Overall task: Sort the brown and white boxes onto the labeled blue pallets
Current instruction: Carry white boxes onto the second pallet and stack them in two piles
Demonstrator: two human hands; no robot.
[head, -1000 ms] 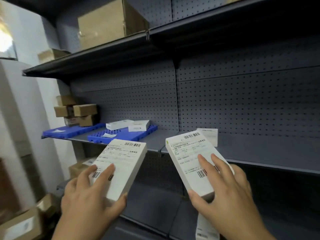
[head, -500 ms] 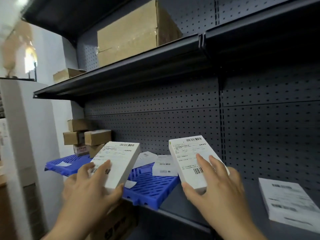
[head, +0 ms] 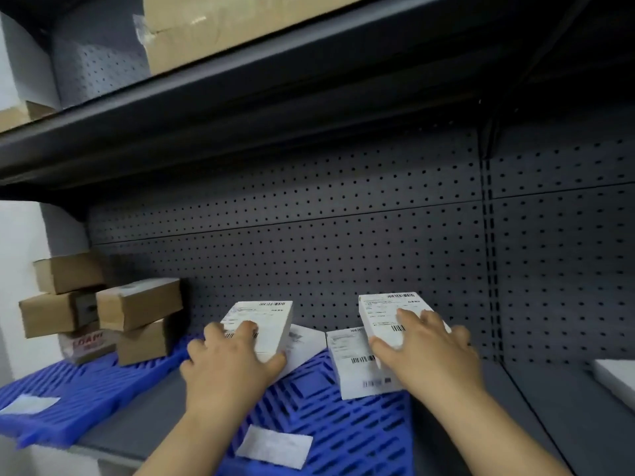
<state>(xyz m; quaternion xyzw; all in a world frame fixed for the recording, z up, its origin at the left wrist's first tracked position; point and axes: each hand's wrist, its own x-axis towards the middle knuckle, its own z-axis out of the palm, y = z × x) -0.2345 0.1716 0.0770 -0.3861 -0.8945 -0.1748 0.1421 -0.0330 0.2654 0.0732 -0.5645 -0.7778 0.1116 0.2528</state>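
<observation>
Just one head-worn wide-angle cam, looking forward and slightly down into the shelf bay (head: 446,400), close up, upper shelf (head: 275,97) overhead; no second view.

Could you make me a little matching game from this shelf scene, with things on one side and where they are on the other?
Things:
1. brown boxes
2. white box in the left hand
3. white box in the right hand
4. big cardboard box

Places:
A. on the top shelf
B. stacked on the left blue pallet
C. held above a white box lying on the right blue pallet
D. held over the right pallet's left back corner

Pairs: 1-B, 2-D, 3-C, 4-A
</observation>
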